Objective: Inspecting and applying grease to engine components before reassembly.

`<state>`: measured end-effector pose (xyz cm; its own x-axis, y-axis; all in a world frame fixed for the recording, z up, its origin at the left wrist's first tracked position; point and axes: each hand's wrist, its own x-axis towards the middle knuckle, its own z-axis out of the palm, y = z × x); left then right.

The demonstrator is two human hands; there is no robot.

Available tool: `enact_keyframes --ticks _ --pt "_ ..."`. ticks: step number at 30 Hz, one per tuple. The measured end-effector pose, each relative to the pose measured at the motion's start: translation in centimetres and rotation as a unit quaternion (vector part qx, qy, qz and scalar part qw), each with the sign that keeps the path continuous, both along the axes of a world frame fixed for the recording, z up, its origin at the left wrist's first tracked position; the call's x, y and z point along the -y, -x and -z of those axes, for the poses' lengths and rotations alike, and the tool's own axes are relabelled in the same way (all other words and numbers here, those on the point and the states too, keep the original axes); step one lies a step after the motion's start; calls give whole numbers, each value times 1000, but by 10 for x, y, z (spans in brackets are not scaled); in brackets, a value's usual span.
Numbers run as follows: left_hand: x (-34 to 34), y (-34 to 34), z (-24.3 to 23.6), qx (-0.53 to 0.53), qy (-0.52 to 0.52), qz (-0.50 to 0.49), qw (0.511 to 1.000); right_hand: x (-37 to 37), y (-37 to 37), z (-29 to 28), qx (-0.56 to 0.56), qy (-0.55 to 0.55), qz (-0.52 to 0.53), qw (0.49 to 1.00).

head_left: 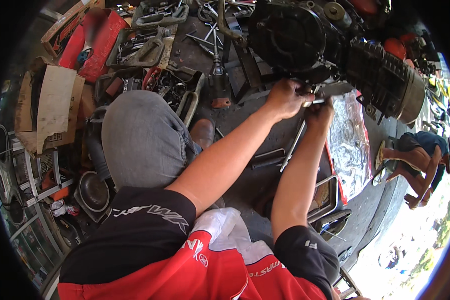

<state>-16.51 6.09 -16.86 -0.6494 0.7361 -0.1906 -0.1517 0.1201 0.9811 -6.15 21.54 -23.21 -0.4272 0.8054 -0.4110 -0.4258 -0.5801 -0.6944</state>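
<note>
A dark motorcycle engine (290, 37) hangs over the upper middle, its finned cylinder (385, 75) reaching to the right. Just under its casing my left hand (286, 98) is closed, fingers curled at the lower edge; what they grip is hidden. Close beside it, my right hand (320, 114) pinches a small silver metal piece (316, 101) that lies between the two hands. The piece's full shape cannot be made out. A flat grey metal part (336, 89) shows right above my right fingertips.
Tool trays (137, 47) and a parts bin (172, 87) stand left of the engine, with loose wrenches (205, 41) nearby. A clear plastic sheet with red edges (350, 145) lies to the right. Cardboard (55, 105) stands far left. Another person (420, 155) is at far right.
</note>
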Motion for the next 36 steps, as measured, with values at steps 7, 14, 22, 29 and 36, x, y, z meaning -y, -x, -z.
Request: enact_keyframes --ticks 7,14,22,29,36 --pt "1 -1 -4 19 11 -8 1000 131 -36 -60 90 -354 202 909" --pt "4 -4 -5 6 -36 -24 999 185 -20 -58 152 -624 133 754" --pt "4 2 -2 12 -9 31 999 18 -21 -40 97 -68 97 988" --pt "5 -2 -11 35 9 -11 999 33 -27 -14 -18 -83 131 988" --pt "0 -7 -4 77 -19 -44 996 182 -34 -79 170 -555 172 796"
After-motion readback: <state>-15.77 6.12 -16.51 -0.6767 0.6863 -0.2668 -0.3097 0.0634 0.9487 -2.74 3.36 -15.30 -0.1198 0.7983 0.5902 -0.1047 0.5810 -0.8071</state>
